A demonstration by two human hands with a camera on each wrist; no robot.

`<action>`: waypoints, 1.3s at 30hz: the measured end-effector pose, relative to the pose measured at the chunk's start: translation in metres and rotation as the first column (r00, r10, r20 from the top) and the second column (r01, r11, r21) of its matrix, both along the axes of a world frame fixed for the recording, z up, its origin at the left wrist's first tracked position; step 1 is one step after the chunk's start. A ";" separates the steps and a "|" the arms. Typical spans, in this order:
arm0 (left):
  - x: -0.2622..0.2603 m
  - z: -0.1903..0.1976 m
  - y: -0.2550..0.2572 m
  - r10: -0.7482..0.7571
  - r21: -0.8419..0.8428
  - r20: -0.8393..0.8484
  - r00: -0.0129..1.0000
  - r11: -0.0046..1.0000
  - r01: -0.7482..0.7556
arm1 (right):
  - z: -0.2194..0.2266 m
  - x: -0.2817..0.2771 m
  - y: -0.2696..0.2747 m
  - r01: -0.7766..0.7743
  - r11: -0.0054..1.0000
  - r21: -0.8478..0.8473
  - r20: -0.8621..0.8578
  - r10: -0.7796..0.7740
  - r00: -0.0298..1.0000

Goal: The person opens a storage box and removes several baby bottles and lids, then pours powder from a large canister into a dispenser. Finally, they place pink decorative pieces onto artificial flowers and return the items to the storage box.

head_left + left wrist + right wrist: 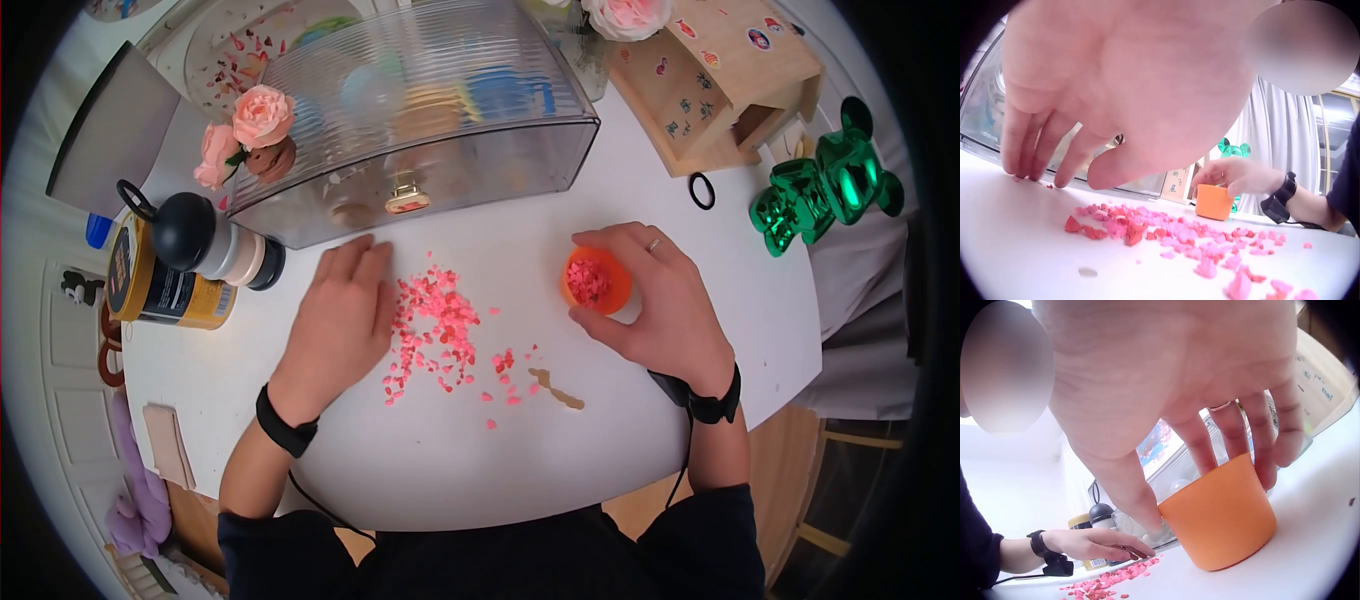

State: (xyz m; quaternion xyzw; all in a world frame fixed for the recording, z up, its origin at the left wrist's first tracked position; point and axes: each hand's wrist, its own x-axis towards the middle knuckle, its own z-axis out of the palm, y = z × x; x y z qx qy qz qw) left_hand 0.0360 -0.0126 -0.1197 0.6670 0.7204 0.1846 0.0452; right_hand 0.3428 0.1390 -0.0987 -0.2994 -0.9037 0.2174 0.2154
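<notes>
My right hand grips a small orange cup, thumb on one side and fingers on the other. Small pink and red bits fill part of the cup, which stands upright on the white table. Left of it, a loose pile of the same pink and red pieces is spread over the tabletop. Beside the pile's left edge lies my left hand, fingers extended and fingertips on the table in the left wrist view. A few stray pieces lie between the pile and the right hand.
A clear ribbed box with a gold latch stands behind the hands. At left are a yellow-and-black tub and a black-topped bottle. A wooden house, black ring and shiny green bear stand at right.
</notes>
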 end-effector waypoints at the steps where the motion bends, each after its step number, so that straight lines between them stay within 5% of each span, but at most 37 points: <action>1: 0.004 0.000 -0.002 -0.035 -0.001 0.033 0.999 0.999 0.035 | 0.000 -0.001 0.000 -0.002 1.000 0.004 0.006 0.002 1.000; 7: 0.031 0.014 -0.010 -0.235 -0.036 0.282 0.930 0.966 0.255 | -0.001 -0.004 -0.003 -0.024 1.000 -0.003 0.003 0.024 1.000; 11: 0.022 0.013 0.011 -0.043 0.091 0.107 0.993 0.995 0.033 | -0.004 -0.005 -0.004 -0.045 0.999 0.020 -0.021 0.046 0.999; 15: 0.013 -0.009 0.014 -0.063 0.105 0.067 0.996 0.993 0.055 | -0.002 -0.004 -0.004 -0.048 0.999 0.003 -0.024 0.048 0.999; 22: 0.046 0.007 -0.011 -0.218 -0.109 0.156 0.963 0.966 0.236 | -0.004 -0.003 -0.004 -0.052 0.999 0.017 -0.018 0.052 0.998; 29: 0.031 0.000 0.019 -0.152 0.098 0.022 0.988 0.984 0.149 | -0.004 -0.002 -0.004 -0.057 0.998 0.014 -0.020 0.057 0.998; 39: 0.053 0.020 -0.008 -0.346 -0.213 0.087 0.934 0.910 0.357 | -0.005 -0.002 -0.004 -0.068 0.997 0.024 -0.023 0.069 0.997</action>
